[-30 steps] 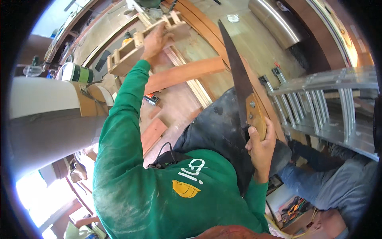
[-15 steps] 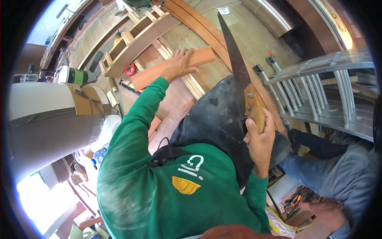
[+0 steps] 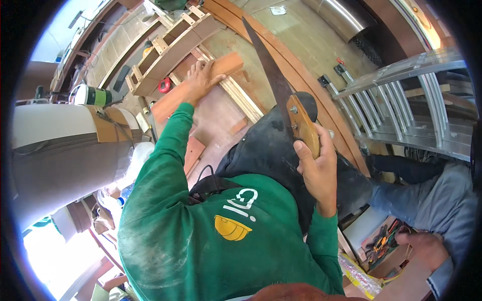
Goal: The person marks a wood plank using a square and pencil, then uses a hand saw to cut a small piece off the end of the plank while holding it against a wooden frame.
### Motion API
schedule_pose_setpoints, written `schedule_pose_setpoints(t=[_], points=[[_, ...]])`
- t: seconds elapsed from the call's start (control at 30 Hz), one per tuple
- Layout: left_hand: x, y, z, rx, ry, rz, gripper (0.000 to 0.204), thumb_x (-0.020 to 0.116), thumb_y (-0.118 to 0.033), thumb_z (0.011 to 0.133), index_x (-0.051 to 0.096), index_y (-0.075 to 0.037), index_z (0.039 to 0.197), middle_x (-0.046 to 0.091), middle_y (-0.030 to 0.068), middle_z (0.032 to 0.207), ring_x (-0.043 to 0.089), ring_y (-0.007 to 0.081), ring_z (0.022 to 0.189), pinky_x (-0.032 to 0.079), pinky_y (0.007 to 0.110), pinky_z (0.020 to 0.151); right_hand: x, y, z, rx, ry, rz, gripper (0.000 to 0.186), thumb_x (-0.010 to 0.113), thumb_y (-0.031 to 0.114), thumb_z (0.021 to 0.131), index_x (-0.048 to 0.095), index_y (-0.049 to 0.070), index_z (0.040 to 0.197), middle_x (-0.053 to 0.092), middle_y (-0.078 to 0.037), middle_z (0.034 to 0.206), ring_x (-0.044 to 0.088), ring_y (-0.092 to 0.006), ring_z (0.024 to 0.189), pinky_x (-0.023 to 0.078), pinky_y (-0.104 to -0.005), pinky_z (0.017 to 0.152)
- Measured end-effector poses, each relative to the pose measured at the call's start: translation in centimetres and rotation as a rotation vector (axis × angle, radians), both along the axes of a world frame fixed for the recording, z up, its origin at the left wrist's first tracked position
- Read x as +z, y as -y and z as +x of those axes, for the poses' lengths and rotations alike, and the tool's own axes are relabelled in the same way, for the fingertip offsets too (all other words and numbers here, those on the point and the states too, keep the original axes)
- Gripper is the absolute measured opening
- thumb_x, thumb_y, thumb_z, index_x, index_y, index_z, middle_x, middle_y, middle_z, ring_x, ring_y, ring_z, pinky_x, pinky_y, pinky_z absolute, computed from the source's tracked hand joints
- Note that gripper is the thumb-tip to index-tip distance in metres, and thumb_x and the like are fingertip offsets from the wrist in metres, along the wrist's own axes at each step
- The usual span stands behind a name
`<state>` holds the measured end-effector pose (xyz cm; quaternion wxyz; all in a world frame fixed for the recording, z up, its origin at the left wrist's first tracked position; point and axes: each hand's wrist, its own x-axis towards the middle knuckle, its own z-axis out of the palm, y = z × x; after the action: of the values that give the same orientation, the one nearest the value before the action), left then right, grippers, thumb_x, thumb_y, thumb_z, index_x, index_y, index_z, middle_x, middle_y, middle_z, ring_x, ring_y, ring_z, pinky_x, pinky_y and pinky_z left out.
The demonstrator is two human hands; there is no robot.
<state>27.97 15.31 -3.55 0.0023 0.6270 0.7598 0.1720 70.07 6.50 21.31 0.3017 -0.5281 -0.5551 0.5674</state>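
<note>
In my right hand (image 3: 321, 170) is a handsaw (image 3: 271, 70), gripped by its bolted wooden handle. The dark blade points up and away, above my knee and apart from the wood. My left hand (image 3: 200, 83) is closed over a reddish-brown wooden board (image 3: 173, 104), with the thumb on the near side and the fingers over the far edge. Under the board's right part lie pale plywood strips (image 3: 243, 95). Small wood offcuts (image 3: 193, 153) rest on the floor close to my lap.
An aluminium ladder (image 3: 401, 105) lies to the right. Another person's hand (image 3: 424, 251) is beside a box of tools (image 3: 384, 243) at lower right. A wooden frame (image 3: 170, 50), a red tape measure (image 3: 164, 85) and a large roll (image 3: 65, 135) are on the left.
My left hand has shifted the board left and slightly toward me. The saw in my right hand has moved left too. The other person's hand has moved nearer the tools.
</note>
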Motion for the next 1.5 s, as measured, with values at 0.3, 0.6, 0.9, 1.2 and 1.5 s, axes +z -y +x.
schedule_pose_setpoints(t=[0.3, 0.6, 0.9, 1.2, 1.5], points=[[0.1, -0.3, -2.6, -0.016, 0.043, -0.01, 0.079, 0.065, -0.073, 0.093, 0.062, -0.016, 0.148, 0.055, 0.0167, 0.14, 0.051, 0.0386, 0.133, 0.041, 0.053, 0.11, -1.0, -2.1, -3.4, 0.12, 0.095, 0.082, 0.052, 0.07, 0.026, 0.103, 0.055, -0.007, 0.141, 0.074, -0.026, 0.111, 0.074, -0.0298, 0.1, 0.056, -0.0403, 0.089], [-2.4, -6.2, -1.2, -0.161, 0.099, 0.163, 0.04, 0.049, -0.041, 0.11, 0.072, -0.013, 0.128, 0.073, 0.0113, 0.122, 0.064, 0.0348, 0.122, 0.039, 0.056, 0.115, -3.2, -2.4, -4.2, 0.201, 0.223, 0.218, 0.048, 0.07, 0.021, 0.103, 0.054, -0.003, 0.142, 0.071, -0.032, 0.119, 0.074, -0.0433, 0.111, 0.056, -0.0446, 0.094], [-3.3, -7.1, -0.7, -0.135, -0.266, -0.064, 0.035, 0.044, -0.033, 0.111, 0.068, -0.02, 0.132, 0.074, 0.0088, 0.13, 0.067, 0.0322, 0.127, 0.036, 0.07, 0.116, -3.3, -3.1, -4.5, 0.18, 0.218, 0.173, 0.048, 0.069, 0.017, 0.102, 0.054, -0.002, 0.143, 0.072, -0.03, 0.123, 0.072, -0.0445, 0.116, 0.056, -0.0451, 0.097], [-3.1, -7.2, -0.8, -0.102, -0.331, -0.06, 0.036, 0.041, -0.036, 0.111, 0.067, -0.024, 0.134, 0.075, 0.0053, 0.131, 0.066, 0.0311, 0.129, 0.038, 0.067, 0.113, -4.0, -3.1, -4.0, 0.253, 0.221, 0.146, 0.05, 0.069, 0.016, 0.101, 0.053, -0.003, 0.145, 0.072, -0.031, 0.122, 0.073, -0.0456, 0.114, 0.057, -0.0463, 0.096], [-3.1, -7.6, -1.1, -0.102, -0.3, -0.09, 0.035, 0.041, -0.038, 0.111, 0.07, -0.028, 0.128, 0.076, 0.0027, 0.127, 0.066, 0.034, 0.125, 0.037, 0.066, 0.114, -3.6, -2.1, -2.9, 0.345, 0.216, 0.217, 0.056, 0.066, 0.015, 0.104, 0.047, -0.003, 0.153, 0.066, -0.031, 0.135, 0.067, -0.0473, 0.125, 0.053, -0.0459, 0.105]])
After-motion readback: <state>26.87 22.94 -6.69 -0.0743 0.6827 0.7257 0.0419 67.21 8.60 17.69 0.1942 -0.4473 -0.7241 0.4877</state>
